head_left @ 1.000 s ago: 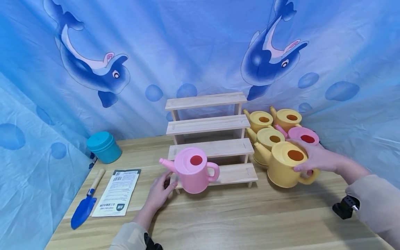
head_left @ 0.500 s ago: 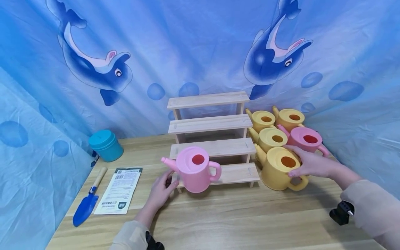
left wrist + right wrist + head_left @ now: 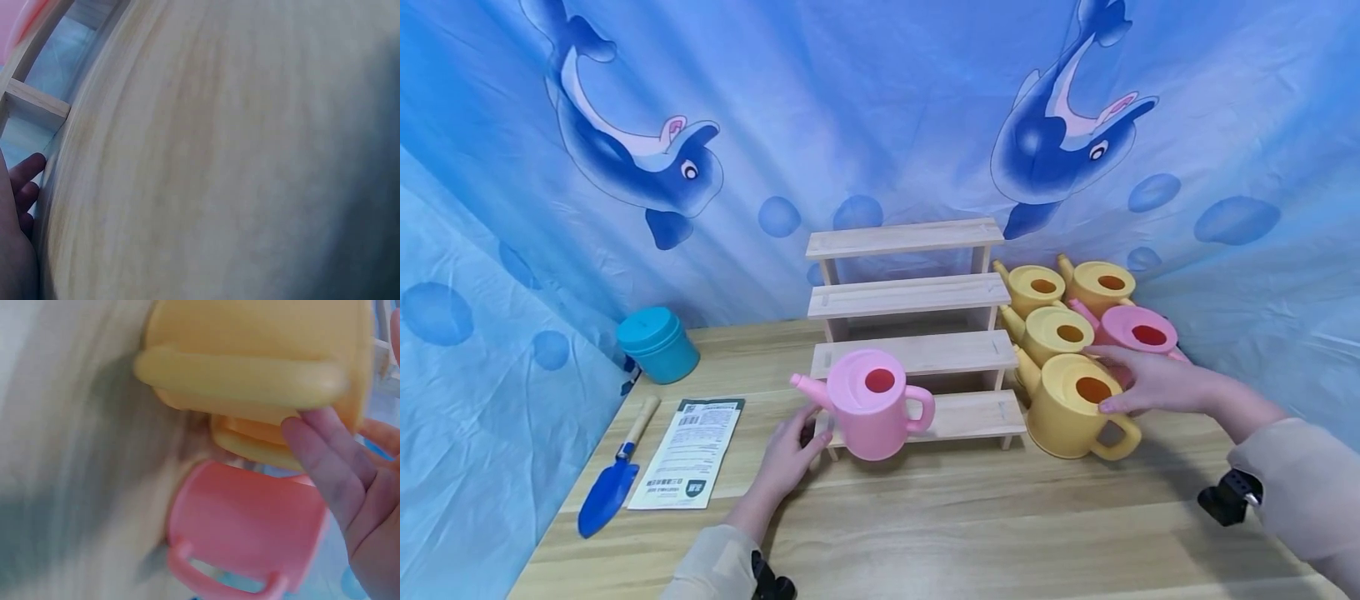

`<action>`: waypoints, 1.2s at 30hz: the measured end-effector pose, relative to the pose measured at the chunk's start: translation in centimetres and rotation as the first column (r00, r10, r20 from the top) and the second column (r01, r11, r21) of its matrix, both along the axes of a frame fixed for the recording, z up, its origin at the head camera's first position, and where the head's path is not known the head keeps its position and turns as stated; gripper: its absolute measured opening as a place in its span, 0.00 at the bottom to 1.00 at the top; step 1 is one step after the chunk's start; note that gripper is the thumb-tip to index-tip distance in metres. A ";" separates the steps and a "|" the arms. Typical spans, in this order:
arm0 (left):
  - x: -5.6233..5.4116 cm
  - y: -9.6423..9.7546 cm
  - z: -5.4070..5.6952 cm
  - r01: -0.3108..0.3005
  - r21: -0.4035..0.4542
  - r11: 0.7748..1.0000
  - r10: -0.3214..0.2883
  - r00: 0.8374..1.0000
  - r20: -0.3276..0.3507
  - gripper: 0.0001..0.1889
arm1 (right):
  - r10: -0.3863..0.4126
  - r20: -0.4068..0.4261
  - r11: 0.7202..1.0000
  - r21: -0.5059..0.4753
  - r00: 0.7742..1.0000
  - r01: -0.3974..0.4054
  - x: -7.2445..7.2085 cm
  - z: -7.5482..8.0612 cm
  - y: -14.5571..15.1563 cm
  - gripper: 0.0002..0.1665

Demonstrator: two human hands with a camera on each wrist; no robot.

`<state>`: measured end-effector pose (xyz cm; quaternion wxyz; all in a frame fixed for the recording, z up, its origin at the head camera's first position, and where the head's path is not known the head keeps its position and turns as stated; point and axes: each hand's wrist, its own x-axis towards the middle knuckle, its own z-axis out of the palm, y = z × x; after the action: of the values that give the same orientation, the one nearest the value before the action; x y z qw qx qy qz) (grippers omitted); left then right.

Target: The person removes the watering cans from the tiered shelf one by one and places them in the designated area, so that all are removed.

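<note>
My left hand (image 3: pixel 786 454) is at the left end of the lowest step of a pale wooden tiered stand (image 3: pixel 977 414), thumb at its front corner and fingers behind; contact is partly hidden. In the left wrist view, bent fingers (image 3: pixel 26 187) show beside a stand leg (image 3: pixel 37 103). A pink watering can (image 3: pixel 871 417) stands upright on that step, spout left. My right hand (image 3: pixel 1157 379) is at the upper right of the front yellow watering can (image 3: pixel 1063 412), thumb near its top. In the right wrist view, rather straight fingers (image 3: pixel 331 456) reach beside its handle (image 3: pixel 237 378).
Behind the front can stand several yellow watering cans (image 3: pixel 1051 333) and another pink one (image 3: pixel 1131 323), packed close beside the stand. To the left lie a blue trowel (image 3: pixel 606 498) and a seed packet (image 3: pixel 688 454). A teal lidded tub (image 3: pixel 658 346) stands farther back, before a dolphin-print curtain (image 3: pixel 880 108).
The front yellow can moved left toward the stand, then stayed there. My right hand went left with it and has since loosened and shifted slightly right. My left hand stays at the stand's end.
</note>
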<state>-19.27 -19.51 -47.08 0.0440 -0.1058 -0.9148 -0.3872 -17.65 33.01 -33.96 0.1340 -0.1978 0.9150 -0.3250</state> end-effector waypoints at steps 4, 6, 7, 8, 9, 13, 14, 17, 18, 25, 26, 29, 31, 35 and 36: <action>0.0 0.0 0.0 -0.001 0.007 1.000 0.001 1.000 -0.003 0.31 | -0.031 0.123 0.999 0.049 0.992 0.025 -0.4 1.6 0.2 0.49; -0.1 0.0 -0.1 0.006 0.004 1.000 -0.006 1.000 -0.021 0.30 | -0.038 0.157 0.997 0.069 0.987 0.027 -0.7 2.4 0.1 0.50; -0.1 0.0 -0.1 0.008 0.003 1.000 -0.008 1.000 -0.030 0.30 | -0.034 0.159 0.997 0.071 0.987 0.023 -0.8 2.7 0.1 0.50; -0.1 0.0 -0.2 0.010 0.001 1.000 -0.010 0.999 -0.040 0.30 | -0.028 0.146 0.998 0.065 0.989 0.019 -0.9 2.9 0.0 0.50; -0.1 0.0 -0.2 0.011 0.000 1.000 -0.011 0.999 -0.047 0.30 | -0.020 0.124 0.998 0.061 0.992 0.012 -1.0 3.1 -0.2 0.50; -0.2 0.0 -0.3 0.014 0.006 1.000 -0.014 0.998 -0.063 0.29 | 0.022 -0.028 0.998 0.063 0.999 -0.020 -1.4 3.9 -0.7 0.46; -0.2 0.1 -0.3 0.015 0.005 1.000 -0.015 0.998 -0.064 0.29 | 0.030 -0.078 0.996 0.081 0.997 -0.023 -1.5 4.0 -0.9 0.45; -0.2 0.0 -0.3 0.015 0.008 1.000 -0.014 0.998 -0.060 0.29 | 0.054 -0.175 0.990 0.139 0.983 -0.030 -1.9 4.4 -1.4 0.44; -0.2 0.0 -0.3 0.016 0.007 1.000 -0.016 0.998 -0.061 0.29 | 0.060 -0.202 0.986 0.162 0.978 -0.027 -2.0 4.5 -1.6 0.44; -0.1 0.0 -0.2 0.019 0.019 1.000 -0.018 0.997 -0.075 0.28 | 0.056 -0.213 0.967 0.253 0.975 -0.001 -2.5 5.0 -2.7 0.45; -0.1 0.0 -0.2 0.019 0.017 1.000 -0.018 0.997 -0.075 0.29 | 0.055 -0.210 0.966 0.257 0.976 0.001 -2.5 5.1 -2.9 0.45; -0.1 0.0 -0.2 0.013 0.017 1.000 -0.012 0.998 -0.065 0.29 | 0.055 -0.203 0.964 0.265 0.978 0.000 -2.5 5.3 -3.6 0.45; -0.2 0.0 -0.2 0.011 0.017 1.000 -0.010 0.999 -0.051 0.30 | 0.056 -0.181 0.966 0.260 0.982 -0.008 -2.6 5.4 -4.1 0.45; -0.1 0.0 -0.2 0.008 0.020 1.000 -0.008 1.000 -0.028 0.31 | 0.048 -0.107 0.968 0.251 0.993 -0.019 -2.9 5.5 -5.2 0.46; -0.1 0.0 -0.2 0.010 0.020 1.000 -0.009 1.000 -0.030 0.31 | 0.048 -0.077 0.973 0.230 0.996 -0.030 -3.0 5.5 -5.5 0.47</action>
<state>-19.40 -19.51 -47.27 0.0568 -0.1154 -0.9096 -0.3950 -20.64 27.54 -28.45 0.1246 -0.2122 0.9470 -0.2063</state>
